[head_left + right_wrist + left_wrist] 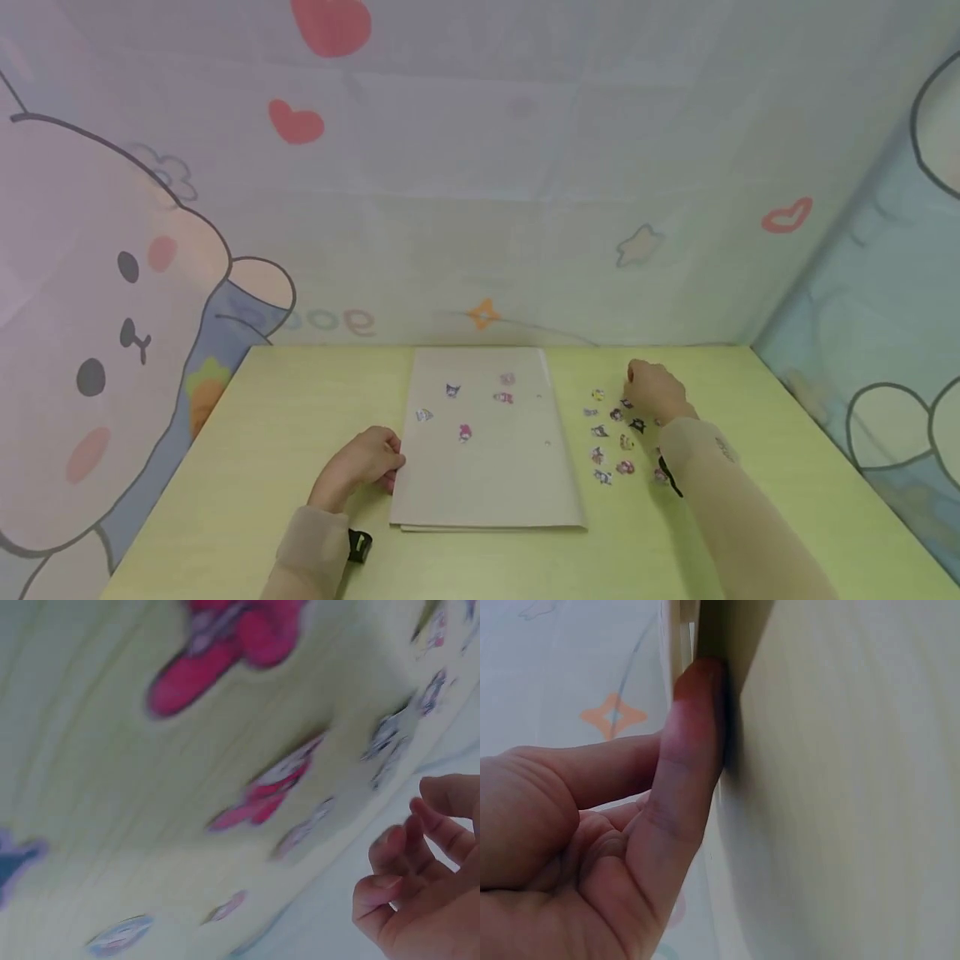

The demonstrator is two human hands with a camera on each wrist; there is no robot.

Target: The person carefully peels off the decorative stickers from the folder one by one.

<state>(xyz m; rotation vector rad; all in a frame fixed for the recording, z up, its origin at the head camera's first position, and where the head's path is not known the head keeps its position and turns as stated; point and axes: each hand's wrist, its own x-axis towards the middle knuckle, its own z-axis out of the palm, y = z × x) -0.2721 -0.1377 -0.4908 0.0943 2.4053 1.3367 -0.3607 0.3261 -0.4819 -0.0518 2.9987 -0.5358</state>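
Tabletop: left hand (362,463) presses paper (487,467), fingers curled.

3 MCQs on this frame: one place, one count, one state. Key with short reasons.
1. Where do the loose stickers lie?
A. left of the paper
B. right of the paper
C. on the wall

2. How many stickers are on the paper?
A. one
B. five
C. twelve

3. What is the left hand doing?
A. touching the paper's left edge
B. raised in the air
C. holding scissors

Key: 1 B, they lie on the table by the right hand. 2 B, five small figures show on the sheet. 3 A, the left wrist view shows a finger against the edge.
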